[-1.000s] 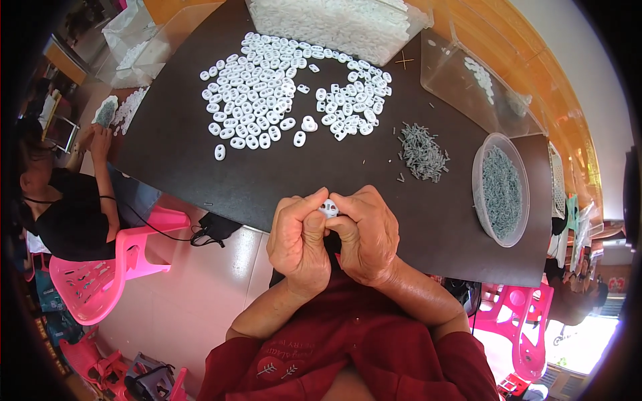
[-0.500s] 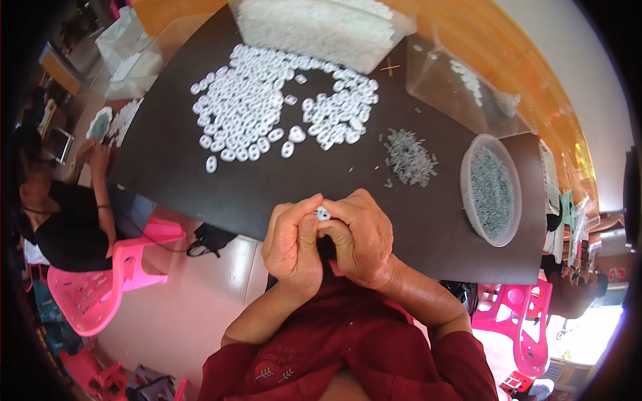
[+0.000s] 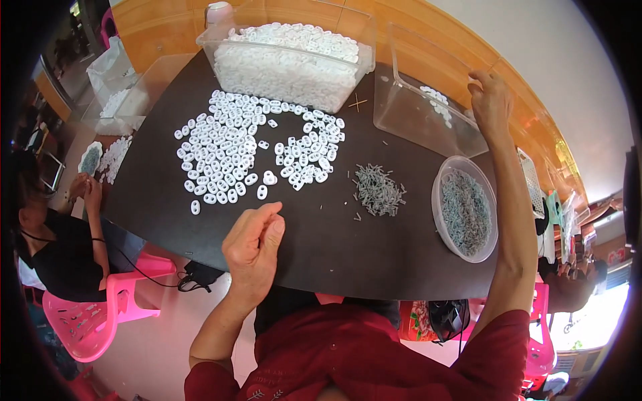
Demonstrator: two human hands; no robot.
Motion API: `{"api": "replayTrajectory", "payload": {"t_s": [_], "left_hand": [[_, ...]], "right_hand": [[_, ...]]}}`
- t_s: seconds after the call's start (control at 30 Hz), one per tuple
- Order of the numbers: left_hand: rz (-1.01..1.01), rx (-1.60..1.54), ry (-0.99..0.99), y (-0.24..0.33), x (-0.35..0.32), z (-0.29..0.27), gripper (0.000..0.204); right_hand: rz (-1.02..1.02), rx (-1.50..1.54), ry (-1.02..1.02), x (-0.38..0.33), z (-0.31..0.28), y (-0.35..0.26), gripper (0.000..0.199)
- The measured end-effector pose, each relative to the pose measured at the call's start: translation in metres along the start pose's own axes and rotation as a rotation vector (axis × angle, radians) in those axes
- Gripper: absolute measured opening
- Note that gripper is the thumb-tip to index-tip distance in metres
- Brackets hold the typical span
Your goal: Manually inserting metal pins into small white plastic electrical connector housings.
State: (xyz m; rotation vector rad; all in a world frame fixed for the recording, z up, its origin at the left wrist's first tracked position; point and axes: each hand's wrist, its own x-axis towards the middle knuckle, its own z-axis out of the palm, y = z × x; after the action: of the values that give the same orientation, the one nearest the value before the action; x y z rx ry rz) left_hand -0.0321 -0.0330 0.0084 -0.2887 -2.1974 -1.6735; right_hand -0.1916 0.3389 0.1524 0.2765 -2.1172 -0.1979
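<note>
My left hand (image 3: 253,248) hovers over the table's near edge, fingers curled in and thumb against them; nothing shows between them. My right hand (image 3: 491,103) reaches out over the right end of a clear plastic bin (image 3: 428,130), its fingers bent and apart with no piece visible in them. A few white pieces (image 3: 438,105) lie inside that bin. Nearest to my left hand spreads a group of white oval two-holed pieces (image 3: 217,157), with a smaller cluster (image 3: 311,150) of the same beside it. Small grey pins (image 3: 378,190) form a heap right of centre.
A big clear tub (image 3: 287,70) full of white pieces stands at the back. An oval bowl (image 3: 435,204) of grey pins sits under my right forearm. Two crossed thin sticks (image 3: 358,102) lie between the bins. At left, another person (image 3: 67,247) handles similar parts beside a pink chair (image 3: 83,327).
My hands have parted from around a small white piece. The right has swung far right over the clear bin; the left has moved slightly left. The view has shifted, showing more of the far tub.
</note>
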Motion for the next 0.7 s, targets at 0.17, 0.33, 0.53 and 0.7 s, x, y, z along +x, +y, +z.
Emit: {"api": "replayTrajectory", "payload": {"t_s": [0.17, 0.33, 0.53, 0.7], "left_hand": [[0.02, 0.063, 0.043, -0.012, 0.005, -0.007, 0.018], [0.072, 0.09, -0.032, -0.002, 0.006, 0.001, 0.015], [0.077, 0.156, 0.011, -0.008, 0.007, -0.007, 0.015], [0.14, 0.271, 0.117, -0.009, 0.023, -0.023, 0.012]], "right_hand": [[-0.208, 0.284, -0.085, -0.04, -0.012, -0.088, 0.021], [-0.141, 0.362, -0.399, -0.104, 0.057, -0.112, 0.012], [0.026, 0.2, -0.543, -0.107, 0.084, -0.116, 0.006], [-0.014, 0.27, -0.548, -0.106, 0.076, -0.114, 0.006]]}}
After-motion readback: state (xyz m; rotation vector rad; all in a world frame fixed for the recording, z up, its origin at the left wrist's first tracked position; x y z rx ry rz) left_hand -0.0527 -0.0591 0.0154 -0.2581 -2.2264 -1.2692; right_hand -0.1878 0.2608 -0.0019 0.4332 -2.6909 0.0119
